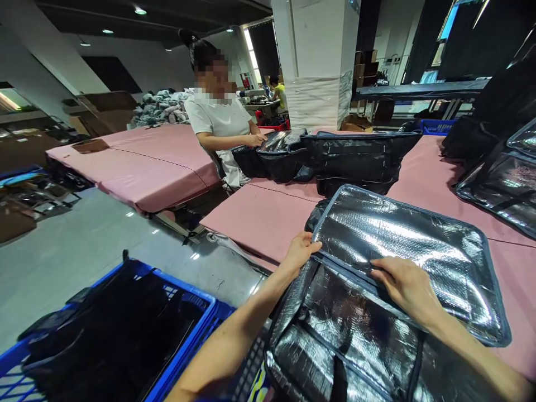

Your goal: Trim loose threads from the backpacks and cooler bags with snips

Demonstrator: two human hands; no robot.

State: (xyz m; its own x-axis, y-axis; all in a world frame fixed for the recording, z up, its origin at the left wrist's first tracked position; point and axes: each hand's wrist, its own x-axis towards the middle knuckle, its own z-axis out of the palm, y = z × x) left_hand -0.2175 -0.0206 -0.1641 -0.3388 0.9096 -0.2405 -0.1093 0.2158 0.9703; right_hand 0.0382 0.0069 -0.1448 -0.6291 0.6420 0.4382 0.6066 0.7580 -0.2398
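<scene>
The left hand point(304, 248) pinches the edge of the lid point(419, 234) between thumb and fingers, right at the corner where lid meets bag. The right hand point(408, 285), at about four o'clock from it, lies over the same seam with its fingers bent and thumb and forefinger close together; whether they grip any cloth I cannot tell. The bag point(355, 329) lies open beneath, toward six o'clock, its silver lining up, while the lid spreads back toward one o'clock on the pink table point(268, 218). As far as it shows, the making looks well along: the lid has its edging all round, the lining is in, and a dark strap point(340, 379) crosses the inside. The seam under the fingers seems to be the part being dealt with, and the bag is not yet closed; any fault along the seam is too small to make out. Farther off, at twelve o'clock, stands a long black bag point(360, 156); at eleven, a co-worker point(226, 123) has hands on another bag. At two o'clock sits one more silver-lined bag point(502, 184), also open. Down at eight o'clock, a blue basket point(184, 286) holds black cloth goods point(113, 329), their finish unclear.
</scene>
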